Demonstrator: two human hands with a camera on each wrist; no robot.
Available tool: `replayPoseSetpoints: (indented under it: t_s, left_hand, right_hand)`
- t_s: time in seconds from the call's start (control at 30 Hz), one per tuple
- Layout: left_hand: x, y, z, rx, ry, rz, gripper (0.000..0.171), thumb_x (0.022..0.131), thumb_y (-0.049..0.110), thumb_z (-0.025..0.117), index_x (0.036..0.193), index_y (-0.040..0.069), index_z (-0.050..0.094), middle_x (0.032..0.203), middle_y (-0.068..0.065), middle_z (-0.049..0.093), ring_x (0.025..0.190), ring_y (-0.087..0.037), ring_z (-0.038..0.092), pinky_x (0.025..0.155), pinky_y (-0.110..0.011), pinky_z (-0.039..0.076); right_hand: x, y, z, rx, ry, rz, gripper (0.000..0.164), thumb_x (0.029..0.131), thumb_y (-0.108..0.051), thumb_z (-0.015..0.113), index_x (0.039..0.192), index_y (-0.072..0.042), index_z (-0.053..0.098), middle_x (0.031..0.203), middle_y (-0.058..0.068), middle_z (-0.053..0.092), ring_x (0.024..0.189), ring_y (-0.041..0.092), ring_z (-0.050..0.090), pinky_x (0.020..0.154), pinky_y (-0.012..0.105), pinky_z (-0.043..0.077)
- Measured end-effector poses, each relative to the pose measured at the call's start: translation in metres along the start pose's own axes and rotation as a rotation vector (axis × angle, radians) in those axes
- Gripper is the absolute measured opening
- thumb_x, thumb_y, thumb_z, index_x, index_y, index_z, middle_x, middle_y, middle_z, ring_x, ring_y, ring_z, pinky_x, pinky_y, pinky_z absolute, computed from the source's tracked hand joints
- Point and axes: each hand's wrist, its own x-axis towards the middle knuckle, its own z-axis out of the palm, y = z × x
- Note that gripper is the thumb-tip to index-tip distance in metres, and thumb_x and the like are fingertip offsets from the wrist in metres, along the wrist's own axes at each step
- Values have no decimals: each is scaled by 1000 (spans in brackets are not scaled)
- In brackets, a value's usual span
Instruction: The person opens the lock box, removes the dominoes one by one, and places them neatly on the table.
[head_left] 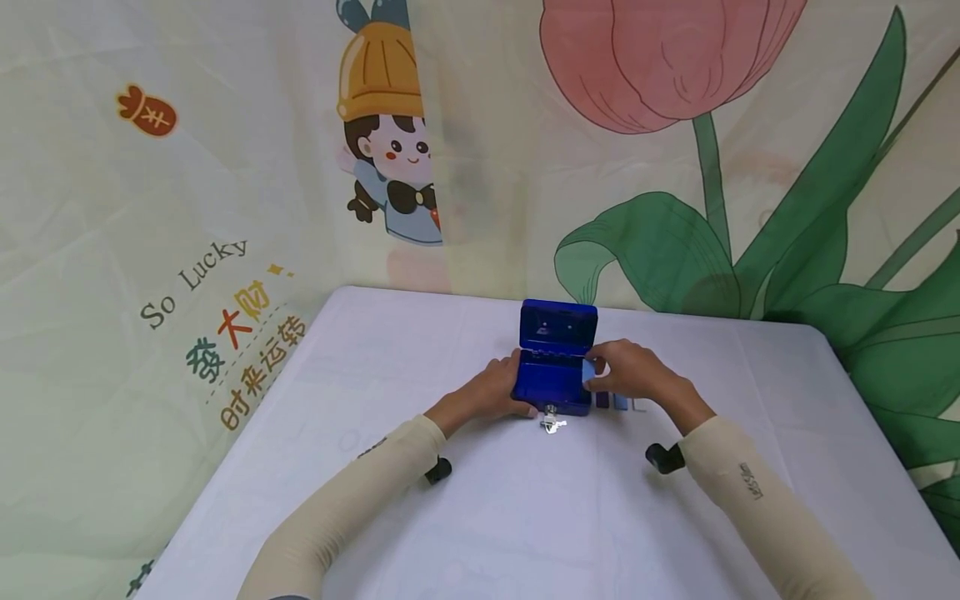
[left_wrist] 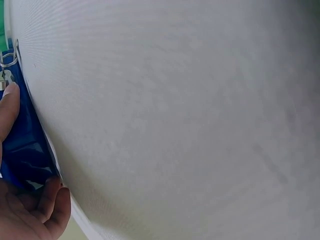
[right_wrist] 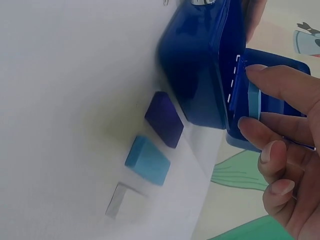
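Observation:
A blue lockable box [head_left: 534, 393] stands on the table with its lid [head_left: 558, 325] raised at the back. My left hand [head_left: 491, 389] holds the box's left side, thumb at the front near the lock and fingers at the rear corner. Keys [head_left: 552, 425] hang from the lock at the front. Between thumb and fingers, my right hand [head_left: 633, 369] pinches a thin light blue block [right_wrist: 254, 100] at the box's right rim. In the right wrist view, a purple block [right_wrist: 164, 120], a light blue block [right_wrist: 148, 161] and a white block [right_wrist: 126, 204] lie in a row beside the box.
The white-covered table [head_left: 420, 517] extends around the box on all sides. Behind it hangs a printed cloth [head_left: 487, 150] with a large tulip and a cartoon child. Black wrist cameras [head_left: 664, 457] stick out below both forearms.

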Motion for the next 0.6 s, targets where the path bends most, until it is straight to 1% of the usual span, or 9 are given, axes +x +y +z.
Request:
replayPoseSetpoints:
  t_s: [0.23, 0.6]
  left_hand:
    - [0, 1, 1, 0, 1, -11, 114, 81, 51, 81, 159, 13, 8, 152, -18, 44, 131, -32, 44, 114, -50, 38]
    - [1, 0, 1, -4, 4, -3, 112, 81, 49, 81, 159, 12, 10, 150, -18, 45, 130, -32, 44, 113, -50, 38]
  right_hand:
    - [-6, 8, -3, 5, 17, -9, 51, 88, -29, 78, 128, -1, 65, 103, 8, 72, 89, 19, 65, 80, 40, 58]
    - [-13, 22, -2, 18, 12, 16, 47, 88, -27, 78, 126, -1, 66, 103, 9, 71, 90, 21, 65, 83, 41, 58]
